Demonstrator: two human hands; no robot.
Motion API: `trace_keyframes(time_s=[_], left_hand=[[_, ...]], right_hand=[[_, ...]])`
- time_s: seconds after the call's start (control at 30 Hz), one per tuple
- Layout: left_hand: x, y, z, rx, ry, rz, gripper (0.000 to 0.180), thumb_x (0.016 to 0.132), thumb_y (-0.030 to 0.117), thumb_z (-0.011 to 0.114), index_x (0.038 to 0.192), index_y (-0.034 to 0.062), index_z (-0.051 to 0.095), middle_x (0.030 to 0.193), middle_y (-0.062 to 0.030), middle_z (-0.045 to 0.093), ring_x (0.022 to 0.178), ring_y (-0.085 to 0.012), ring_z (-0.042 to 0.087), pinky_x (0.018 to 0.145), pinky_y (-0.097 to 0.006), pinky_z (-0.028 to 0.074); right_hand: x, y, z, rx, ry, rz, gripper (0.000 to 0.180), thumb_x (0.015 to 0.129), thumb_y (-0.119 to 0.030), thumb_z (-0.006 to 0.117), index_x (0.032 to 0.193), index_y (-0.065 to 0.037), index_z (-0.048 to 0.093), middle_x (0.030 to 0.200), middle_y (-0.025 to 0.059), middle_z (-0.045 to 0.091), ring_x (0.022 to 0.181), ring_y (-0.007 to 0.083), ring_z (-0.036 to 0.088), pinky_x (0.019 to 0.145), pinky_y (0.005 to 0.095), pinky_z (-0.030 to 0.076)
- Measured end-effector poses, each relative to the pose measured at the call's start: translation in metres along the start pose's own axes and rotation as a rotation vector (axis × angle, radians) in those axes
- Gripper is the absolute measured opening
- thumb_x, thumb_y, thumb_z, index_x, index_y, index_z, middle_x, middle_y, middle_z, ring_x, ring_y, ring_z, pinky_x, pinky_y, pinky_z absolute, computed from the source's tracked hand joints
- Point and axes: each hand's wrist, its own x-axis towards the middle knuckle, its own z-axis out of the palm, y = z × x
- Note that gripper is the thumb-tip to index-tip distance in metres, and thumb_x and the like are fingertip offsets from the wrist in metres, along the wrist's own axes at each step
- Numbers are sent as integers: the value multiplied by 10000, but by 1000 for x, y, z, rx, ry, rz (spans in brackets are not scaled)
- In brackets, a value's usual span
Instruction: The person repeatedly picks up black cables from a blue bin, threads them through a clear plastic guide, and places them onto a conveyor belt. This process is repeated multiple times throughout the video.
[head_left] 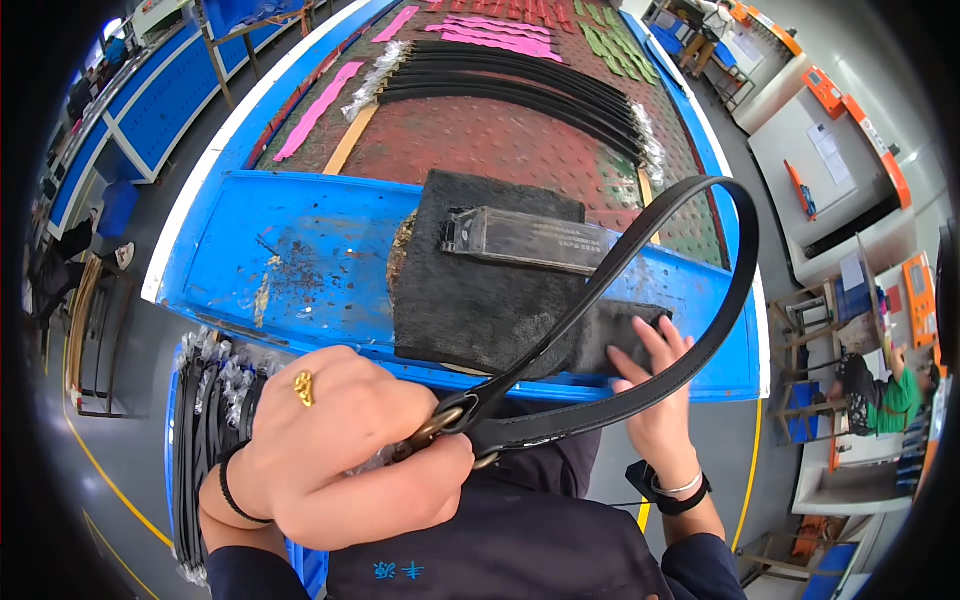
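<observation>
A black strap (735, 270) with metal clasps (437, 428) at both ends bends into a tall loop in front of me. My left hand (350, 455) is closed round the clasp ends, holding them together near my body. My right hand (655, 415) is behind the loop's lower run, fingers spread, its fingertips at a dark cloth (625, 325); whether they touch it I cannot tell. Beside that cloth lies a larger dark cloth pad (470, 310) on the blue table edge (320, 270). A clear, narrow plastic case (540, 240) rests on the pad.
Farther back on the table, a row of black straps (510, 75) has plastic-wrapped ends, with pink strips (318, 110) and green strips (615, 45) around it. More wrapped straps (190, 450) hang at my left. Wooden racks and a person in green (895, 400) are off to the right.
</observation>
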Motion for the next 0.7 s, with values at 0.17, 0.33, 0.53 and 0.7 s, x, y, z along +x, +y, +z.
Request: trace_keyframes(time_s=[0.17, 0.33, 0.53, 0.7], left_hand=[[0, 2, 0, 34, -43, 77, 231, 560, 88, 695, 762, 158, 608, 766, -21, 465, 554, -189, 472, 471, -308, 351], [6, 0, 4, -38, 26, 70, 203, 546, 30, 696, 725, 99, 630, 726, -38, 510, 510, -144, 468, 433, -256, 362], [-3, -7, 17, -424, 158, -428, 104, 726, 34, 640, 800, 8, 572, 749, -76, 545, 665, -143, 505, 605, -266, 397], [-4, -7, 27, -1322, 415, -794, 104, 844, 95, 557, 904, 23, 512, 803, -71, 553, 733, -149, 547, 673, -278, 438]], right_hand=[[3, -6, -10, -125, -11, -12, 313, 710, -141, 636, 1019, -109, 666, 1333, 132, 415, 1279, 400, 268, 1035, 515, 189], [2, -5, -11, -104, -83, 22, 296, 781, -305, 595, 981, -100, 670, 1331, 121, 421, 1295, 370, 259, 1037, 541, 154], [-1, -4, -5, -7, -56, 77, 244, 766, -162, 618, 985, -62, 655, 1339, 125, 411, 1289, 386, 260, 1042, 549, 120], [1, -5, 0, 40, -77, 79, 194, 771, -146, 610, 932, -58, 674, 1330, 133, 419, 1298, 382, 248, 1047, 544, 123]])
